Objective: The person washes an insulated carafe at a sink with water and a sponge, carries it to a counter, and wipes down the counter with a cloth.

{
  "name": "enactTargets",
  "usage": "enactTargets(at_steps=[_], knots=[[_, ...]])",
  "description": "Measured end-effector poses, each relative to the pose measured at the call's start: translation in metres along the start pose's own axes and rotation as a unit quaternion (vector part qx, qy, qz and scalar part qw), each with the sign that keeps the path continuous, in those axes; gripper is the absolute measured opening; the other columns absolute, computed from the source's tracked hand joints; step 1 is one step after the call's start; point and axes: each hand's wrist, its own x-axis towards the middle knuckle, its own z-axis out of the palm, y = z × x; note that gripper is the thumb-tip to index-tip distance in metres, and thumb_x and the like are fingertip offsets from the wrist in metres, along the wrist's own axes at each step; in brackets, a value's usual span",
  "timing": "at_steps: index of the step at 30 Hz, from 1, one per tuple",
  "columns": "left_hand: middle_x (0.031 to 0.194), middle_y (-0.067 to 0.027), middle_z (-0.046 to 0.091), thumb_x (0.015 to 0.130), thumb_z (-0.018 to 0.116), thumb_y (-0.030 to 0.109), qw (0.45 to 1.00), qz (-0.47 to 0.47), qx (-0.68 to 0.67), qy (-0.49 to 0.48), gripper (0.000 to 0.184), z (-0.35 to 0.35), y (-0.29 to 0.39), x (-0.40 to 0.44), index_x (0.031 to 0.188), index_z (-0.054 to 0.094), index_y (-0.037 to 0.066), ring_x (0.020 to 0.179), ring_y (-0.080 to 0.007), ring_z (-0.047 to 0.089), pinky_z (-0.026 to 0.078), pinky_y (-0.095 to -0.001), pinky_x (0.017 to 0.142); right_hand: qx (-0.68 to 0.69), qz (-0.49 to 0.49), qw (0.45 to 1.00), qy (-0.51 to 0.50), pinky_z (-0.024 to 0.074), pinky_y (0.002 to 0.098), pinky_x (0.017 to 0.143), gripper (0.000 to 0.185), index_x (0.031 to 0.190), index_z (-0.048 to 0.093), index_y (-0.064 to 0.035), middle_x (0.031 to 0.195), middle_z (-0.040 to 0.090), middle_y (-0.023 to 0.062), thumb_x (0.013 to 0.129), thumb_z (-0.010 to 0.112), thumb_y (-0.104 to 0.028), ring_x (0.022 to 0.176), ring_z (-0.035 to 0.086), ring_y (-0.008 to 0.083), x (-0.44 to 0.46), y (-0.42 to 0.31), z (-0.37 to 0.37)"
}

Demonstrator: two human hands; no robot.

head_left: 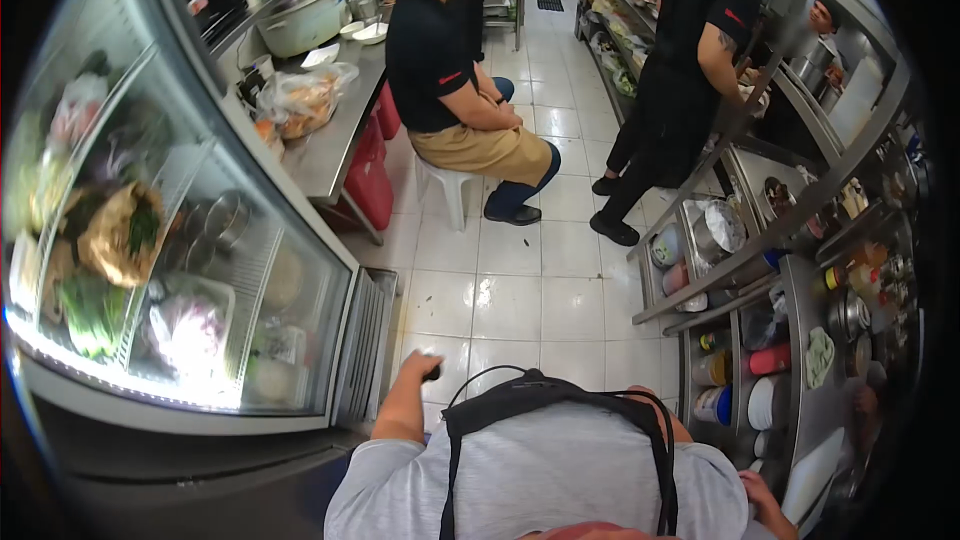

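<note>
My left hand (pixel 422 367) hangs low in front of me, beside the glass-door fridge (pixel 345 345). Its fingers are curled around a small dark thing (pixel 432 374) whose kind I cannot make out. On my other side, part of my right arm (pixel 668 416) shows behind black straps, and the fingers of my right hand are hidden. A black strap piece (pixel 530 392) lies across my grey shirt (pixel 560 460). At the lower right another hand (pixel 762 500) shows beside my sleeve; whose it is, I cannot tell.
A seated person (pixel 430 70) on a white stool (pixel 447 180) and a standing person (pixel 690 50) flank the tiled floor (pixel 510 295). A steel counter (pixel 345 120) holds bagged food (pixel 305 100) and a large pot (pixel 300 25). Steel shelving (pixel 800 310) with jars and bowls lines my right.
</note>
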Motion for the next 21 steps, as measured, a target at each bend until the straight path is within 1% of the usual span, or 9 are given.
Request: enactTargets(at_steps=[1, 2, 4, 6, 9, 12, 14, 17, 21], knots=[[0.096, -0.0233, 0.058, 0.055, 0.068, 0.051, 0.994, -0.079, 0.020, -0.072, 0.068, -0.007, -0.022, 0.015, 0.091, 0.059, -0.007, 0.092, -0.0318, 0.058, 0.046, -0.0368, 0.079, 0.007, -0.001, 1.000, 0.003, 0.0427, 0.0387, 0.083, 0.030, 0.099, 0.061, -0.0107, 0.106, 0.056, 0.0118, 0.074, 0.051, -0.024, 0.101, 0.052, 0.0284, 0.010, 0.006, -0.012], [0.098, -0.0216, 0.058, 0.056, 0.068, 0.049, 0.992, -0.096, 0.061, -0.047, 0.066, -0.035, -0.005, -0.016, 0.094, 0.059, -0.005, 0.095, -0.0302, 0.057, 0.045, -0.0359, 0.080, 0.014, -0.001, 1.000, 0.009, 0.0427, 0.0387, 0.083, 0.030, 0.099, 0.061, -0.0103, 0.106, 0.056, 0.0122, 0.074, 0.051, -0.024, 0.101, 0.052, 0.0286, 0.023, 0.010, -0.026], [0.083, -0.0181, 0.062, 0.062, 0.065, 0.047, 0.973, -0.200, -0.067, -0.098, 0.057, -0.030, -0.042, 0.011, 0.089, 0.062, -0.002, 0.062, -0.0286, 0.061, 0.049, -0.0387, 0.052, 0.013, -0.007, 1.000, 0.020, 0.0428, 0.0388, 0.083, 0.030, 0.098, 0.061, -0.0094, 0.105, 0.057, 0.0130, 0.073, 0.051, -0.023, 0.100, 0.053, 0.0291, 0.049, 0.013, -0.055], [0.074, -0.0145, 0.060, 0.066, 0.062, 0.047, 0.945, -0.272, -0.156, -0.095, 0.050, -0.063, -0.004, -0.024, 0.084, 0.062, 0.001, 0.049, -0.0251, 0.055, 0.044, -0.0365, 0.042, 0.008, -0.015, 0.999, 0.030, 0.0429, 0.0389, 0.083, 0.030, 0.098, 0.061, -0.0086, 0.104, 0.057, 0.0139, 0.072, 0.052, -0.022, 0.100, 0.053, 0.0296, 0.079, 0.013, -0.082], [0.069, -0.0125, 0.059, 0.067, 0.061, 0.048, 0.924, -0.304, -0.212, -0.087, 0.048, -0.059, 0.002, -0.010, 0.082, 0.061, 0.003, 0.050, -0.0244, 0.055, 0.045, -0.0353, 0.043, 0.007, -0.022, 0.999, 0.043, 0.0431, 0.0391, 0.083, 0.030, 0.097, 0.061, -0.0073, 0.103, 0.057, 0.0151, 0.071, 0.052, -0.021, 0.099, 0.053, 0.0303, 0.111, 0.005, -0.123], [0.058, -0.0113, 0.056, 0.070, 0.057, 0.050, 0.935, -0.291, -0.169, -0.116, 0.042, -0.057, 0.017, 0.026, 0.066, 0.057, 0.008, 0.041, -0.0198, 0.051, 0.040, -0.0313, 0.036, 0.012, -0.022, 0.998, 0.053, 0.0432, 0.0392, 0.082, 0.030, 0.096, 0.061, -0.0060, 0.101, 0.057, 0.0164, 0.070, 0.053, -0.019, 0.098, 0.054, 0.0310, 0.136, -0.001, -0.158], [0.059, -0.0105, 0.056, 0.071, 0.057, 0.050, 0.945, -0.257, -0.139, -0.150, 0.042, -0.070, 0.041, 0.059, 0.069, 0.058, 0.008, 0.042, -0.0200, 0.051, 0.041, -0.0317, 0.037, 0.018, -0.019, 0.998, 0.053, 0.0433, 0.0393, 0.082, 0.030, 0.095, 0.061, -0.0052, 0.100, 0.057, 0.0172, 0.069, 0.053, -0.018, 0.097, 0.054, 0.0314, 0.152, -0.007, -0.173], [0.058, -0.0126, 0.056, 0.069, 0.058, 0.050, 0.959, -0.225, -0.113, -0.127, 0.045, -0.101, 0.103, 0.112, 0.072, 0.060, 0.005, 0.045, -0.0207, 0.054, 0.042, -0.0322, 0.038, 0.025, -0.009, 0.998, 0.055, 0.0435, 0.0395, 0.082, 0.030, 0.094, 0.061, -0.0039, 0.099, 0.057, 0.0184, 0.068, 0.054, -0.017, 0.096, 0.054, 0.0321, 0.168, -0.015, -0.199], [0.056, -0.0131, 0.055, 0.067, 0.061, 0.049, 0.979, -0.122, -0.090, -0.138, 0.047, -0.145, 0.219, 0.169, 0.072, 0.060, 0.002, 0.040, -0.0216, 0.052, 0.039, -0.0329, 0.034, 0.047, 0.007, 0.997, 0.067, 0.0437, 0.0397, 0.082, 0.030, 0.093, 0.061, -0.0022, 0.097, 0.058, 0.0201, 0.067, 0.055, -0.015, 0.095, 0.055, 0.0331, 0.182, -0.020, -0.238]])
